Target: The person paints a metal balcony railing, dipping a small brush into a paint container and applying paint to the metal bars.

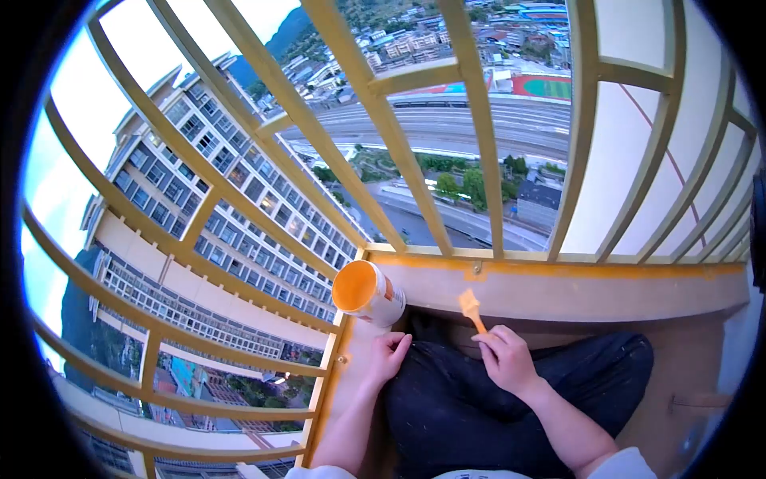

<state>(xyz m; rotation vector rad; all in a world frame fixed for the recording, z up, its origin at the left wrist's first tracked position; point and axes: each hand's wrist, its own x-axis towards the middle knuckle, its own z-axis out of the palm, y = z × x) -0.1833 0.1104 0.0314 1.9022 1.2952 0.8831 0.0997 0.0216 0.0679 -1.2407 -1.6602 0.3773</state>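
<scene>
My right hand (pixel 507 361) grips the orange handle of a small paintbrush (pixel 471 306), its pale yellow-orange head pointing up and away above my lap. My left hand (pixel 388 357) rests on the ledge with its fingers curled in, and no object shows in it. Just beyond that hand, a white bucket (pixel 388 302) with an orange-coated inside stands in the corner of the ledge, tilted in this wide view. How much paint lies in it I cannot make out.
Yellow-painted metal bars (pixel 415 188) rise along the front and left. The pale ledge (pixel 550 289) beneath them carries an orange strip along the bars. My crossed legs in dark trousers (pixel 463 411) fill the lower middle. Tall buildings and a road lie far below outside.
</scene>
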